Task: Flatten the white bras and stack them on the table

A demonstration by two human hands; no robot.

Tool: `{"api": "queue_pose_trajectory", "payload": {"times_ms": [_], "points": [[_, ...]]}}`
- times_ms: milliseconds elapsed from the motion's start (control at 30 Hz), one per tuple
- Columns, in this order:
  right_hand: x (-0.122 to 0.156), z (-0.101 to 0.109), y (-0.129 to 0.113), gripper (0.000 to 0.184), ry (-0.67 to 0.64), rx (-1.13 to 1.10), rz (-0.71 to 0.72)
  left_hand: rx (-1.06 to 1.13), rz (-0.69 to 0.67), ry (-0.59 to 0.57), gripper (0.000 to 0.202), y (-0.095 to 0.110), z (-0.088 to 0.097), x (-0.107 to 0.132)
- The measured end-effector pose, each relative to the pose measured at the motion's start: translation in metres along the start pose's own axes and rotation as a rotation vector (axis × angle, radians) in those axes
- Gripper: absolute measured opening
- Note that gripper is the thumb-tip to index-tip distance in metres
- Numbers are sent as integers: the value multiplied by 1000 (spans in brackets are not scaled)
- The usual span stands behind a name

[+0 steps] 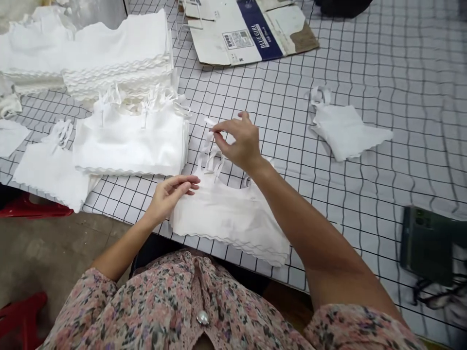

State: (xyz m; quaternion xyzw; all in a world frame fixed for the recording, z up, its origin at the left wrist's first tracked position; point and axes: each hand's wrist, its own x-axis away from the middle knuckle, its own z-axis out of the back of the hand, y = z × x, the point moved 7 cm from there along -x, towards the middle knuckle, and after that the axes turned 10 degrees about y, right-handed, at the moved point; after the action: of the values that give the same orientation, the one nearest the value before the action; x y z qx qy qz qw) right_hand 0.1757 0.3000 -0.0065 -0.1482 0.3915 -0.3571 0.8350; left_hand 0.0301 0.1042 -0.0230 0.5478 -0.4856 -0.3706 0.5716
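Observation:
A small stack of white camisole tops with scalloped hems lies in front of me at the table's near edge. My right hand is raised over its upper left part, thumb and forefinger pinching a thin white strap. Beside the neckline, at the left strap's base, my left hand hovers or rests with fingers loosely extended and slightly apart; whether it touches the fabric is hard to tell. It holds nothing that I can see. Further straps lie loosely curled between the hands. My right forearm hides part of the right straps.
More white tops are piled to the left, with taller fabric stacks behind. A flattened carton lies at the back. One top sits to the right. A phone and glasses are at the right edge.

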Motion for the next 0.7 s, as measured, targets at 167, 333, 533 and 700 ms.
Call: {"api": "queue_pose_trajectory", "payload": {"times_ms": [167,333,533,700], "points": [[67,39,-65,27,39,-116,285,391,421,-201,56,-29,-33,-12],[138,39,-94,26,-160,-261,488,376,523,-242,49,-42,-46,-18],[140,45,-67,21,-22,-59,55,413,501,-197,23,-41,-49,-14],[121,12,-63,26,-186,-140,-197,338,482,-168,21,-44,-49,-18]]}}
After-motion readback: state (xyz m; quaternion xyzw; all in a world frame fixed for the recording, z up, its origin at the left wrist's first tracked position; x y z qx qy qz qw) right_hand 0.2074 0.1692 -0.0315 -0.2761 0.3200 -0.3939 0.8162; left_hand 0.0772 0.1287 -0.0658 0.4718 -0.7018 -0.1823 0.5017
